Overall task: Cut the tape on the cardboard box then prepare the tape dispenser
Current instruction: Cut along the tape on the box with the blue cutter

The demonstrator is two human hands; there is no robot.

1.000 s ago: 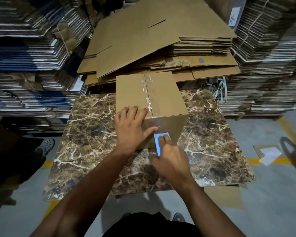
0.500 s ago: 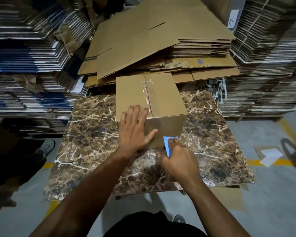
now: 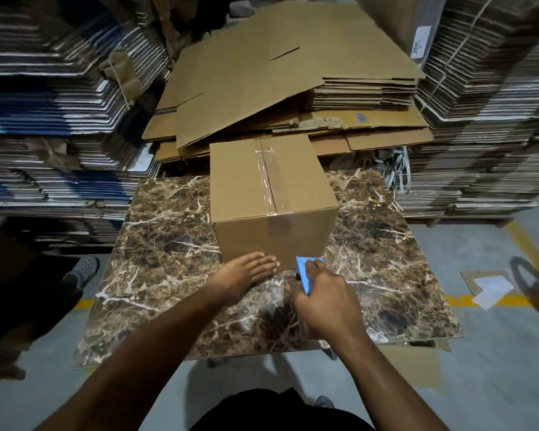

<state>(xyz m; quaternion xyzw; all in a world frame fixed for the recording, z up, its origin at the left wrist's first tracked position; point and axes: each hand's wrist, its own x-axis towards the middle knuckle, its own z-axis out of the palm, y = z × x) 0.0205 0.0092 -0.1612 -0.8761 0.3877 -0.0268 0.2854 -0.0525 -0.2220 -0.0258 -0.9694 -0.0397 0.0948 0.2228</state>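
A closed cardboard box (image 3: 246, 188) stands on a brown marble-patterned tabletop (image 3: 168, 244). Clear tape (image 3: 268, 178) runs along its top seam and ends partway down the near face. My right hand (image 3: 327, 303) is closed around a light blue tape dispenser (image 3: 305, 273), held just in front of the box's near right bottom corner. My left hand (image 3: 246, 275) lies flat with fingers together on the tabletop, fingertips touching the base of the box's near face.
Tall stacks of flattened cardboard (image 3: 50, 126) rise on the left and right (image 3: 486, 126). Loose flat sheets (image 3: 277, 73) are piled behind the box. Another person's grey shoe (image 3: 83, 270) is at the left. Paper (image 3: 492, 290) lies on the floor by a yellow line.
My left hand slid off the box's top near edge down to the tabletop at its base. My right hand with the blue dispenser drew back from the box toward me.
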